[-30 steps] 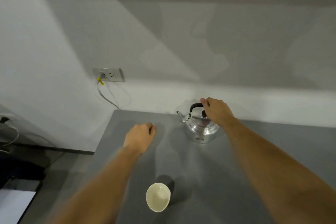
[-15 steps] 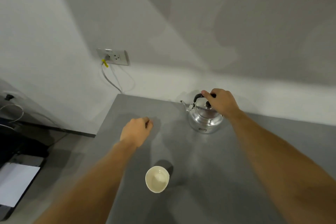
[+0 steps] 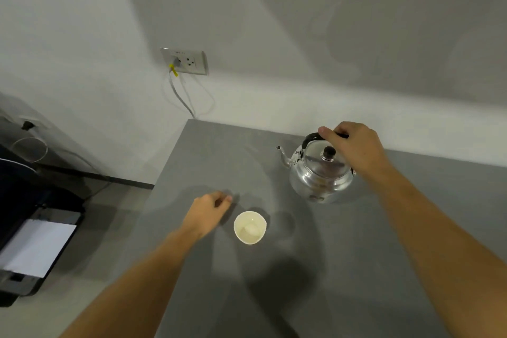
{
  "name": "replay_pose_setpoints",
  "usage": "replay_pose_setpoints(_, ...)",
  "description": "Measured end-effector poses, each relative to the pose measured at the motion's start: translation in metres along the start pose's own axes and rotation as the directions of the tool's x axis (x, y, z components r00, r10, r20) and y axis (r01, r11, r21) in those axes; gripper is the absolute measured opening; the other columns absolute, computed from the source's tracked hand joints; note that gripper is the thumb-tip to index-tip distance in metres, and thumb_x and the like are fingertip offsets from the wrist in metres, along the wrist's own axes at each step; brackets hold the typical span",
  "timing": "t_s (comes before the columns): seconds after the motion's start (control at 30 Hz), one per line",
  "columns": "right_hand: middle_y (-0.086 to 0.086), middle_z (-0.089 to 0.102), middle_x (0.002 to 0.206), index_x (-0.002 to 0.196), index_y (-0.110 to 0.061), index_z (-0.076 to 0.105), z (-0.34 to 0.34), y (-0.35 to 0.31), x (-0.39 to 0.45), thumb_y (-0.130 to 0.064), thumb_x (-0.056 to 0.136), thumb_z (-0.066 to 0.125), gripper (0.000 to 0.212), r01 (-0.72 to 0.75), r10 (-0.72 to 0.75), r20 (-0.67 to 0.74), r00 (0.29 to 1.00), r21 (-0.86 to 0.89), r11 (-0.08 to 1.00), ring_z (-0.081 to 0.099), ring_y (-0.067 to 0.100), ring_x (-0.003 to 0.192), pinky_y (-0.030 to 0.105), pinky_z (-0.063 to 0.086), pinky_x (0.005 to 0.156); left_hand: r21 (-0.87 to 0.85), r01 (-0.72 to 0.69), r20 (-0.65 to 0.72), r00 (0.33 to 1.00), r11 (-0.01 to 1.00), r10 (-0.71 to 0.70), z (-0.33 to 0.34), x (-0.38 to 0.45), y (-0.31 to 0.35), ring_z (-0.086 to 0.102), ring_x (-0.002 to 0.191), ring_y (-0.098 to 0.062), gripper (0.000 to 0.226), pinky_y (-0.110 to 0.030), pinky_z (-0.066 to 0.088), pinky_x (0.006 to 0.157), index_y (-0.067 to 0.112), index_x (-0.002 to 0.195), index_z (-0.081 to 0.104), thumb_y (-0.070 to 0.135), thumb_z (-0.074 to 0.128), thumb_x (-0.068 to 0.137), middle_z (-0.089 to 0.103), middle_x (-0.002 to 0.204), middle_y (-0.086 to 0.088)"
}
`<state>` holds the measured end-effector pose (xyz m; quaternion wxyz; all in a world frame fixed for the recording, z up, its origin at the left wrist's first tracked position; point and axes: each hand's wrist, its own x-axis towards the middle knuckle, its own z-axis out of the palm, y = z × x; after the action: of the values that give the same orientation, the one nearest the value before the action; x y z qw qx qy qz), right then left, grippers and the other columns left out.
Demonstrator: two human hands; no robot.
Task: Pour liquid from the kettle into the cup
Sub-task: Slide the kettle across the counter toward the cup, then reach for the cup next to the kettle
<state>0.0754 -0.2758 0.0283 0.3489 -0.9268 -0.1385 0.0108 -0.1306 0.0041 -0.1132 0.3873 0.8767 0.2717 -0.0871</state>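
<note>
Right hand [image 3: 354, 148] curled tight round the black handle [image 3: 309, 138] of the kettle [image 3: 321, 178]. Kettle upright on the grey table [image 3: 356, 269], lid [image 3: 318, 162] on. Left hand [image 3: 208, 211] fingers curled in, holding nothing, just beside the cup [image 3: 250, 227]. Cup upright, near the kettle, inside pale; contents unclear.

On the bench [image 3: 356, 269], the kettle [image 3: 321, 173] stands behind and right of the cup [image 3: 249, 227], well apart.
</note>
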Motion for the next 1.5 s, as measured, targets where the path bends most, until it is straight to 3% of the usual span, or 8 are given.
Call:
replay_pose_setpoints(0.2, -0.016, 0.062, 0.054, 0.065, -0.024, 0.066, -0.007, -0.011, -0.060, -0.064, 0.078, 0.066, 0.042, 0.006, -0.008, 0.042, 0.999, 0.040, 0.999, 0.054, 0.001, 0.049, 0.025, 0.036, 0.051, -0.123, 0.011, 0.047, 0.999, 0.992, -0.005, 0.023, -0.032, -0.020, 0.070, 0.107, -0.016, 0.028, -0.031, 0.052, 0.099, 0.023, 0.120, 0.075, 0.024, 0.055, 0.102, 0.080, 0.108, 0.006)
replay_pose_setpoints(0.33, -0.015, 0.063, 0.056, 0.063, -0.025, 0.065, -0.006, -0.015, -0.091, -0.065, 0.075, 0.067, 0.042, 0.027, -0.028, 0.039, 0.999, 0.030, 0.999, 0.056, 0.003, 0.050, 0.026, 0.040, 0.052, -0.193, -0.019, 0.101, 0.994, 0.981, 0.039, 0.034, -0.045, -0.025, 0.069, 0.104, -0.013, 0.037, -0.022, 0.047, 0.093, 0.024, 0.126, 0.069, 0.006, 0.058, 0.095, 0.075, 0.104, 0.010)
replay_pose_setpoints(0.47, -0.012, 0.064, 0.057, 0.064, -0.027, 0.063, -0.005, -0.024, -0.114, -0.068, 0.076, 0.065, 0.043, 0.036, -0.034, 0.043, 0.998, -0.051, 0.998, 0.059, 0.004, 0.056, 0.028, 0.045, 0.053, -0.296, -0.043, 0.162, 0.982, 0.954, 0.094, 0.046, -0.053, -0.024, 0.069, 0.107, -0.023, 0.049, -0.023, 0.052, 0.089, 0.035, 0.129, 0.055, 0.011, 0.072, 0.090, 0.072, 0.114, 0.004)
replay_pose_setpoints(0.6, -0.009, 0.063, 0.054, 0.063, -0.025, 0.062, -0.001, -0.036, -0.131, -0.068, 0.076, 0.063, 0.045, 0.052, -0.045, 0.056, 0.997, -0.133, 0.990, 0.059, 0.007, 0.056, 0.030, 0.048, 0.053, -0.402, -0.039, 0.180, 0.976, 0.915, 0.120, 0.056, -0.054, -0.024, 0.066, 0.121, -0.028, 0.071, -0.042, 0.054, 0.108, 0.026, 0.140, 0.052, 0.011, 0.087, 0.079, 0.068, 0.130, -0.006)
replay_pose_setpoints(0.8, -0.005, 0.062, 0.051, 0.061, -0.025, 0.057, 0.009, -0.049, -0.143, -0.069, 0.077, 0.060, 0.047, 0.049, -0.023, 0.114, 0.993, -0.236, 0.971, 0.058, 0.011, 0.052, 0.032, 0.050, 0.050, -0.553, -0.031, 0.179, 0.971, 0.833, 0.155, 0.064, -0.052, -0.017, 0.067, 0.125, -0.026, 0.085, -0.029, 0.057, 0.104, 0.016, 0.143, 0.052, -0.001, 0.093, 0.070, 0.070, 0.132, -0.007)
replay_pose_setpoints(0.9, -0.005, 0.058, 0.051, 0.061, -0.024, 0.055, 0.016, -0.053, -0.144, -0.070, 0.078, 0.058, 0.049, 0.064, -0.026, 0.131, 0.991, -0.302, 0.951, 0.055, 0.012, 0.051, 0.029, 0.042, 0.046, -0.533, -0.069, 0.141, 0.976, 0.843, 0.169, 0.066, -0.051, -0.012, 0.066, 0.125, -0.021, 0.087, -0.034, 0.052, 0.109, 0.014, 0.142, 0.053, 0.003, 0.096, 0.067, 0.069, 0.134, -0.005)
replay_pose_setpoints(1.3, -0.002, 0.058, 0.063, 0.072, -0.023, 0.059, 0.031, -0.082, -0.146, -0.065, 0.085, 0.056, 0.044, 0.119, -0.032, 0.192, 0.981, -0.465, 0.877, 0.058, 0.022, 0.064, 0.031, 0.043, 0.055, -0.476, -0.132, 0.056, 0.982, 0.869, 0.180, 0.070, -0.049, -0.007, 0.071, 0.112, -0.010, 0.062, -0.029, 0.055, 0.099, 0.037, 0.121, 0.062, 0.019, 0.093, 0.070, 0.076, 0.120, 0.007)
replay_pose_setpoints(1.5, 0.001, 0.061, 0.066, 0.076, -0.018, 0.064, 0.032, -0.095, -0.147, -0.058, 0.087, 0.057, 0.043, 0.146, -0.043, 0.212, 0.976, -0.500, 0.854, 0.058, 0.024, 0.066, 0.032, 0.043, 0.055, -0.433, -0.138, 0.056, 0.982, 0.891, 0.179, 0.069, -0.050, -0.005, 0.068, 0.105, 0.007, 0.062, -0.014, 0.050, 0.088, 0.047, 0.114, 0.059, 0.021, 0.093, 0.070, 0.074, 0.114, 0.014)
